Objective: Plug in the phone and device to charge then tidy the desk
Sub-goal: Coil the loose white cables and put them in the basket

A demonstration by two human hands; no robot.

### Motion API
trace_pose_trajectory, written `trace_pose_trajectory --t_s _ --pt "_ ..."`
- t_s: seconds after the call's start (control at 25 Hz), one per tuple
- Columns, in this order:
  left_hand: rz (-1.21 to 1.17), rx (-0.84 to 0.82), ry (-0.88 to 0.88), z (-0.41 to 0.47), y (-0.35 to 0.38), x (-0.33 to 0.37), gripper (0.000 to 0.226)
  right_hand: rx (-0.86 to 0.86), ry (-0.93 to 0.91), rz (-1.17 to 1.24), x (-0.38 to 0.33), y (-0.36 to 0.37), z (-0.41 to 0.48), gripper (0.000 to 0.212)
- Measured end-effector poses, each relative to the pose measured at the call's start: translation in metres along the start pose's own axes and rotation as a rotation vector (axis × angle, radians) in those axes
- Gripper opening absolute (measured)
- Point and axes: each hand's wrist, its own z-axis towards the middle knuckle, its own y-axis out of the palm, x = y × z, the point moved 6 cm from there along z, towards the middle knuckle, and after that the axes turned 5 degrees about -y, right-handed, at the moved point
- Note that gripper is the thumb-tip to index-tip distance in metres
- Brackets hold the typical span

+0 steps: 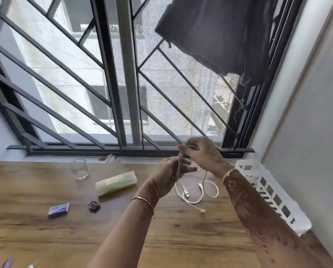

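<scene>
A white charging cable (195, 192) hangs in loops from both hands down onto the wooden desk (65, 229), its plug ends lying on the wood. My left hand (171, 175) pinches a stretch of the cable upright. My right hand (204, 153), higher and closer to the window, holds the cable's upper part. No phone is clearly in view.
A white slotted basket (274, 194) stands along the right wall with something white inside. On the desk lie a clear glass (78, 169), a pale yellow case (116, 182), a blue box (58, 209) and a small dark brown object (93, 206). A barred window lies beyond.
</scene>
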Motion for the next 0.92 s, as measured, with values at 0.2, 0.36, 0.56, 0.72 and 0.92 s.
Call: trace_pose_trajectory --t_s 0.2,0.36,0.56,0.72,0.92 --pt "-0.317 -0.141 -0.118 -0.010 0.014 -0.004 0.046 0.086 0.138 0.033 0.029 0.008 0.002 0.034" --pt "-0.616 -0.184 -0.034 -0.007 0.020 0.013 0.047 -0.053 0.201 -0.001 0.036 0.027 -0.014 0.032" --pt "-0.618 0.050 0.121 0.010 0.009 0.031 0.039 -0.266 0.165 -0.112 0.021 0.032 -0.021 0.032" --pt "-0.344 0.215 0.251 0.021 -0.010 0.030 0.037 -0.422 0.100 -0.219 0.003 0.025 -0.021 0.022" --pt "0.247 0.167 0.154 0.012 -0.009 0.008 0.040 -0.241 0.024 -0.154 -0.017 -0.003 -0.006 0.026"
